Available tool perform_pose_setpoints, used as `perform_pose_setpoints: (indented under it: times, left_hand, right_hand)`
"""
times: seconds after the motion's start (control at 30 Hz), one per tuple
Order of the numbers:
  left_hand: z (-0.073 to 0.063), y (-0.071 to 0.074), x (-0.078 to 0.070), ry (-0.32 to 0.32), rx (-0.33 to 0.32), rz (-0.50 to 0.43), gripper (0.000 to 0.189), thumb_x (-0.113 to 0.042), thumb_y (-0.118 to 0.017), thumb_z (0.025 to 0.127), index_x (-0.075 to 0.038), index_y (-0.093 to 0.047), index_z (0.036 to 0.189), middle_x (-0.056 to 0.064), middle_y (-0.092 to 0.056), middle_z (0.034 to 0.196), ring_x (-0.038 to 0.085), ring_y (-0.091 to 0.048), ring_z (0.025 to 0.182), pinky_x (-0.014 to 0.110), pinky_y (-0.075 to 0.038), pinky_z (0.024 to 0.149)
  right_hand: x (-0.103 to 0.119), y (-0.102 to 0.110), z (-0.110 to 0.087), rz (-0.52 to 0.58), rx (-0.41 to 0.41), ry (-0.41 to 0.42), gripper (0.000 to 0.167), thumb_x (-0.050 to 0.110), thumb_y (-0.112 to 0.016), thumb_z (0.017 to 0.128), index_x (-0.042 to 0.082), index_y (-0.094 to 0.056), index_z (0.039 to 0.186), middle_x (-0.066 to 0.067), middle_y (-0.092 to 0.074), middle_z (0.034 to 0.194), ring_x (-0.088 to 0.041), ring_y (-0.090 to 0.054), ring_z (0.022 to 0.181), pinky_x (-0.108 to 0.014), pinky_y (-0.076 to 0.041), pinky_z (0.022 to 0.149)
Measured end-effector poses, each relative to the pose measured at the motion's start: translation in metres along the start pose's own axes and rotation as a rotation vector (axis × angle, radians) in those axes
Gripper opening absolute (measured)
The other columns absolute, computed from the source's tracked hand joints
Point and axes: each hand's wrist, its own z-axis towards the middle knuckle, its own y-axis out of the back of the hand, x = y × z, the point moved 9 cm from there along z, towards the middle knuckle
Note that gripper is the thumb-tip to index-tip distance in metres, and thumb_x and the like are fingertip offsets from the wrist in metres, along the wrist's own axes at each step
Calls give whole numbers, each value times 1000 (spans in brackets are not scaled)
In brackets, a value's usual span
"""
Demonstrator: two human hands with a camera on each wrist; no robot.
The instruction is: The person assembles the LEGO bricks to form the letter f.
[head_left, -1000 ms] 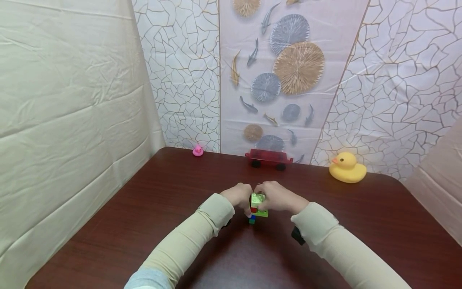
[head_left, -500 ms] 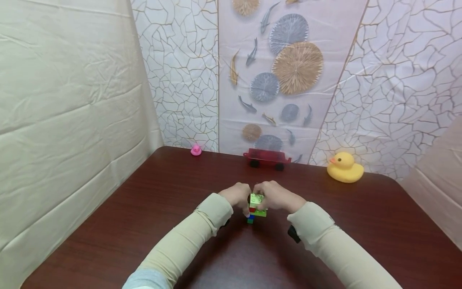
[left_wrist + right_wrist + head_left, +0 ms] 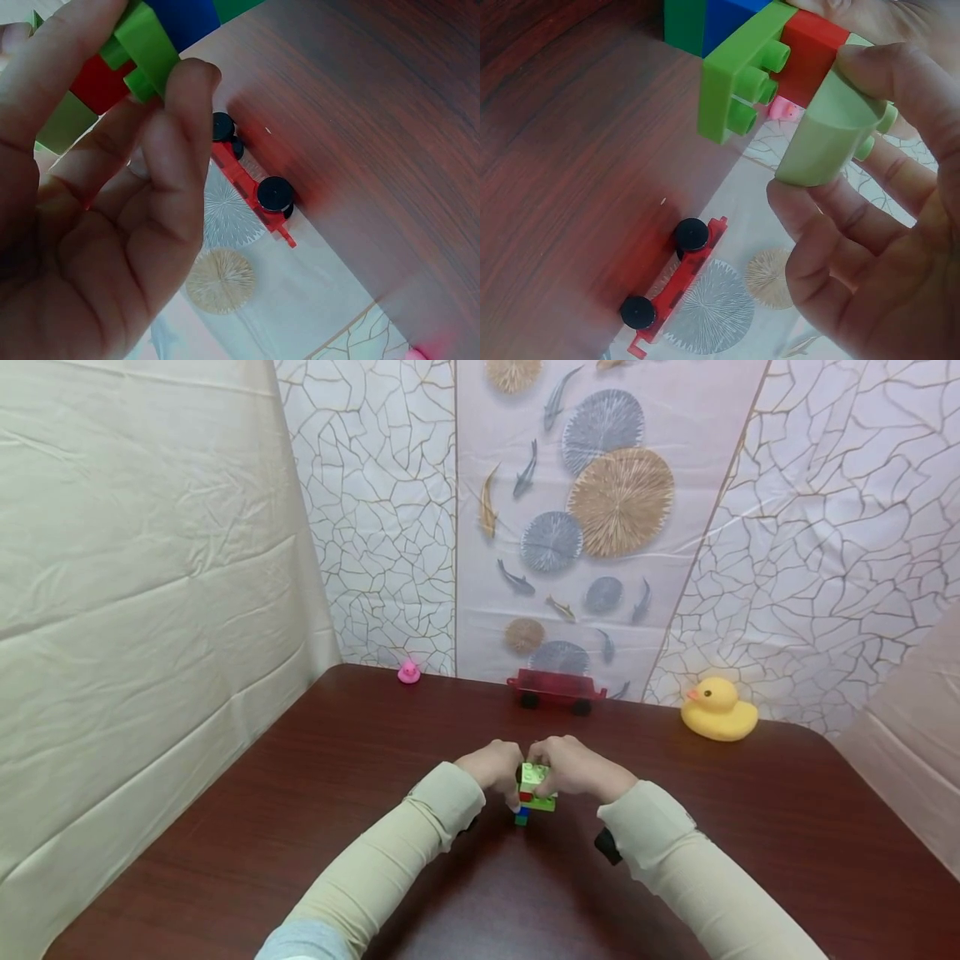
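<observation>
A stack of toy building bricks stands between both hands in the head view. From the bottom it has a dark green brick (image 3: pixel 684 28), a blue brick (image 3: pixel 727 22), a flat lime green brick (image 3: pixel 717 101), a red brick (image 3: pixel 808 56) and a pale green curved brick (image 3: pixel 821 142) on top. My right hand (image 3: pixel 581 768) pinches the pale green brick, thumb on one side and fingertips on the other. From the left, my left hand (image 3: pixel 491 766) grips the stack about the lime green and red bricks. Its fingers hide part of the stack.
Along the table's (image 3: pixel 337 743) far edge stand a small pink duck (image 3: pixel 408 672), a red toy wagon (image 3: pixel 557 687) with black wheels and a large yellow duck (image 3: pixel 718 710). A patterned cloth (image 3: pixel 510 610) hangs behind them.
</observation>
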Motion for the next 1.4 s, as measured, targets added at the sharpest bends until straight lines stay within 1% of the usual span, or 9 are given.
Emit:
perform_pose_setpoints:
  times: [0.13, 0.33, 0.43, 0.57, 0.67, 0.8, 1.07, 1.27, 1.4]
  left_hand:
    - [2, 1, -1, -4, -3, -4, 29, -16, -82, 58, -9, -62, 77, -2, -56, 66, 12, -52, 60, 26, -44, 53]
    - [2, 1, -1, -4, 6, -10, 29, -16, -82, 58, -8, -62, 78, -2, -56, 67, 12, -52, 60, 26, -44, 53]
    - [2, -1, 0, -1, 3, 4, 30, -17, -82, 57, -8, -62, 78, -2, -56, 67, 12, -52, 60, 26, -43, 53]
    - [2, -2, -1, -3, -3, 14, 31, -17, -82, 57, -8, -63, 80, -2, -55, 67, 12, -51, 60, 26, -43, 53]
    - [0, -1, -2, -8, -8, 13, 32, -16, -82, 57, -7, -63, 82, -2, -55, 68, 12, -51, 61, 25, -43, 55]
    - [0, 0, -2, -2, -14, 19, 33, -16, -82, 58, -7, -63, 83, -2, -55, 68, 12, -51, 62, 25, -43, 56]
    - [1, 0, 0, 4, -9, 3, 34, -18, -81, 59, -8, -63, 86, -2, -55, 70, 12, -51, 63, 26, -43, 56]
    - [1, 0, 1, 2, -17, 10, 35, -18, -82, 58, -8, -63, 86, -2, -55, 70, 12, -51, 64, 25, -42, 57]
    - [2, -3, 5, -23, -24, -6, 34, -20, -81, 59, -8, -64, 87, -3, -56, 73, 11, -51, 66, 25, -43, 58]
  right_hand:
    - [0, 2, -3, 17, -17, 21, 26, 12, -76, 65, 9, -62, 86, 3, -57, 75, -13, -50, 66, -26, -45, 58]
    - [4, 3, -9, 15, -44, 107, 24, 13, -73, 68, 6, -64, 89, 4, -57, 73, -11, -49, 62, -23, -43, 56]
    - [1, 3, -9, 17, -48, 107, 37, 18, -74, 68, 2, -62, 99, 1, -60, 80, -11, -50, 67, -25, -44, 60]
    - [-12, 3, -11, 61, -31, 58, 55, 26, -76, 66, -2, -57, 110, -3, -61, 89, -13, -54, 75, -30, -46, 66]
    - [-26, -2, -15, 91, 13, 3, 51, 27, -77, 64, 1, -59, 105, -2, -61, 86, -14, -54, 72, -31, -46, 65]
    - [-41, -14, -20, 108, 48, -22, 40, 25, -77, 64, 4, -62, 96, 1, -59, 77, -12, -52, 65, -29, -45, 60]
    - [-44, -22, -21, 165, -32, 44, 26, 22, -75, 67, 6, -64, 84, 3, -60, 71, -10, -53, 61, -26, -46, 59]
    - [-44, -24, -21, 186, -39, 31, 26, 20, -75, 68, 5, -64, 86, 2, -61, 73, -11, -53, 61, -26, -46, 59]
    - [-46, -26, -21, 201, -40, 13, 26, 19, -74, 68, 5, -64, 87, 1, -61, 74, -11, -54, 62, -27, -46, 60]
